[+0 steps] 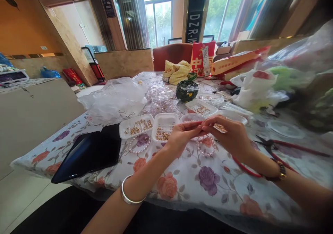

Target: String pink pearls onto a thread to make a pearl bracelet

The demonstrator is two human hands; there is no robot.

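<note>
My left hand point(182, 135) and my right hand point(230, 135) meet above the table, fingertips pinched together. What they pinch is too small to make out. Just below the fingers is a loop of pinkish pearl beads point(206, 154); whether it hangs from them or lies on the cloth I cannot tell. A second pearl bead bracelet point(139, 152) rests on the cloth to the left. Behind the hands stand white plastic boxes: a left one point(122, 131) and a middle one point(165, 117) with small gold beads, and a right one point(240, 117), partly hidden by my right hand.
Red-handled pliers point(270, 145) lie right of my right hand. A black tablet-like device point(91, 154) lies left. Farther back are a clear plastic bag point(117, 97), a dark green woven bowl point(186, 91), another bead tray point(201, 108) and several bags point(260, 88) at right.
</note>
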